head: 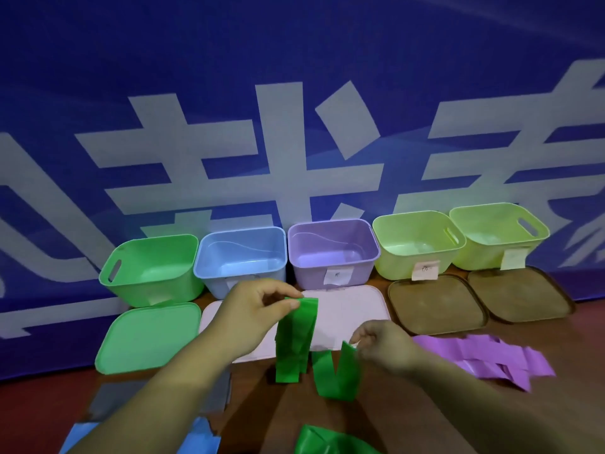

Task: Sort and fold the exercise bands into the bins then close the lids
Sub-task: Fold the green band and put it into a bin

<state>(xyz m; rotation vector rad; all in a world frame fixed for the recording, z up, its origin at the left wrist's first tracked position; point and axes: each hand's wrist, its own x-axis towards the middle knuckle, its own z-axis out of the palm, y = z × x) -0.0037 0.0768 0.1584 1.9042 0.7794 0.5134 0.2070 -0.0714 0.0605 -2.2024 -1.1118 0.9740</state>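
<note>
While the left hand [258, 309] pinches the folded top of a green exercise band [296, 339], the right hand [381, 344] grips its loose end lower down, so the band hangs in folds above the wooden table [409, 414]. Five open bins stand behind (green bin [150, 270] far left), lids flat before them. A purple band [484, 358] lies bunched at right.
</note>
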